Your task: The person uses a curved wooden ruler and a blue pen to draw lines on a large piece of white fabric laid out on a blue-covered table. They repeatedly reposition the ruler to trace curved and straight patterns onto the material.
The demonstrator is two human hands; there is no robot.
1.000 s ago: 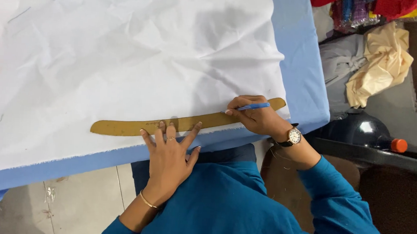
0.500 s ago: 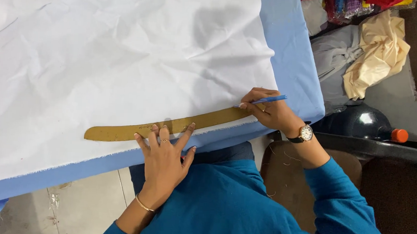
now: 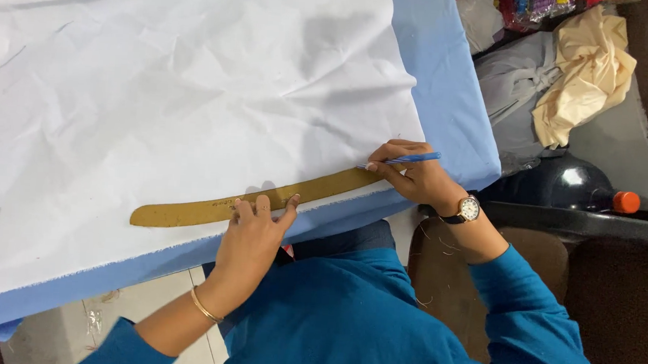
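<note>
A long curved golden-brown ruler (image 3: 210,209) lies on white fabric (image 3: 179,106) near the table's front edge. My left hand (image 3: 253,234) presses down on the ruler's middle with fingers spread. My right hand (image 3: 414,176), with a wristwatch on its wrist, grips a blue pen (image 3: 408,159) whose tip rests on the fabric at the ruler's right end.
A light blue cloth (image 3: 449,100) covers the table under the white fabric. To the right lie cream and grey bundles of cloth (image 3: 581,78), a dark rounded object (image 3: 556,181) and an orange cap (image 3: 626,202). Tiled floor shows below the table edge.
The right hand and pen have stayed at the ruler's right end, shifting slightly. The left hand keeps pressing the ruler. The camera view has drifted a little.
</note>
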